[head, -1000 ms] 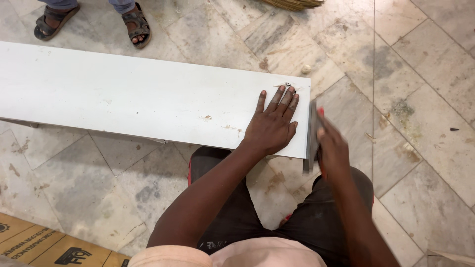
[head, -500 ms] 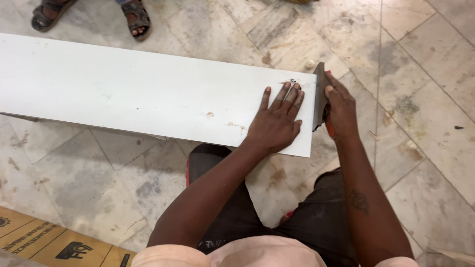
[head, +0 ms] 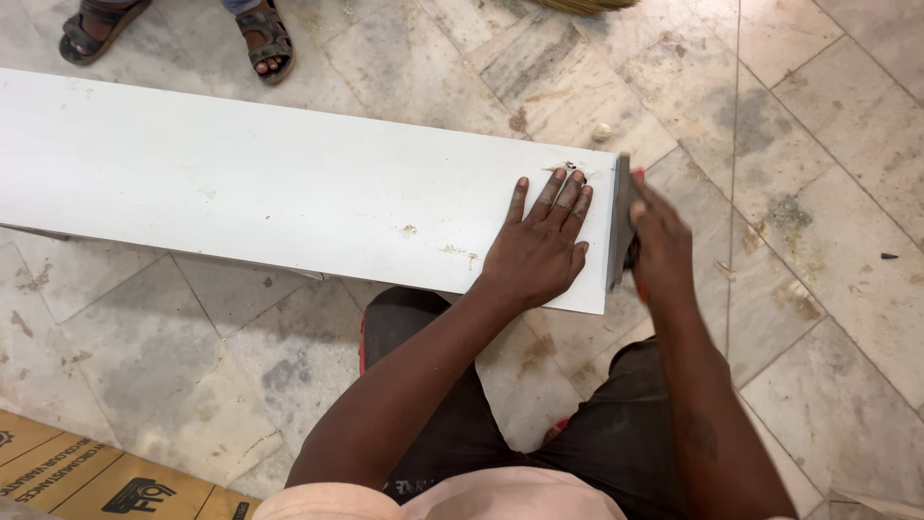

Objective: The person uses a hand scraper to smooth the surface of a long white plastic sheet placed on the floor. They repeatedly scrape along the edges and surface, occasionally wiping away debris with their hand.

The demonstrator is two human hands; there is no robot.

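A pale stone tile floor (head: 828, 193) is carrying a long white board (head: 241, 188). The left hand (head: 539, 246) is pressing flat on the board, fingers (head: 563, 197) spread open, their tips just short of the board's far edge. Just right of those fingers, the right hand (head: 664, 246) is gripping a dark flat tool (head: 621, 221) against the board's end edge. Beyond the fingertips, bare tiles are lying open; sandalled feet (head: 183, 34) are standing far left.

Another person's sandalled feet (head: 178, 34) are standing on the marble floor (head: 818, 144), and a printed cardboard box (head: 106, 477) is lying at the lower left.
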